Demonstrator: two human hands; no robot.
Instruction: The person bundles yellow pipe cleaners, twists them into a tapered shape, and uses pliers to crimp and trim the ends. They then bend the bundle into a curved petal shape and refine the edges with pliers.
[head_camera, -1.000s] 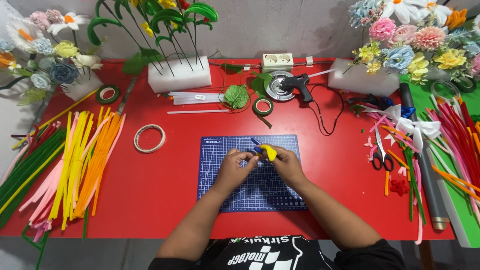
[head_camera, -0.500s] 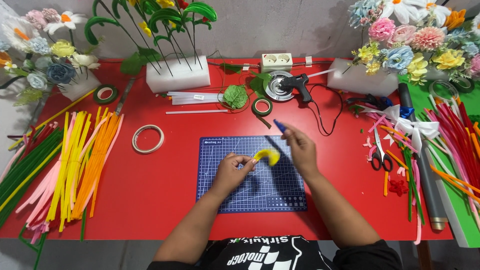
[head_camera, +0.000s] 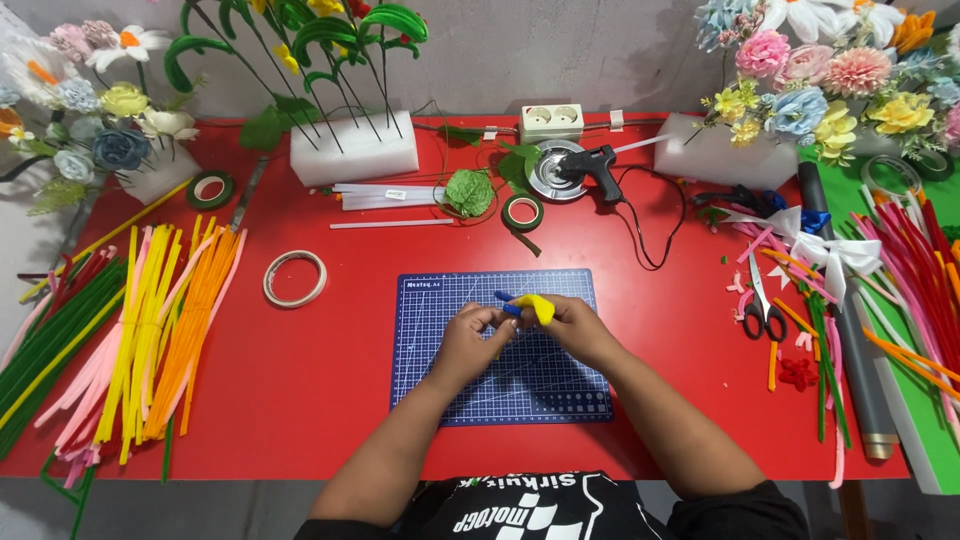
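Head-camera footage showed both hands met at frame centre over the blue cutting mat (head_camera: 440, 380), where a small yellow pipe-cleaner piece (head_camera: 535, 307) with a blue stem end (head_camera: 505, 298) was pinched between the closed fingertips of the left hand (head_camera: 470, 340) and right hand (head_camera: 575, 328). The piece was judged only partly shaped, a small curl with no full bloom formed. Farther up, a glue gun (head_camera: 597, 165) was left untouched at upper centre.
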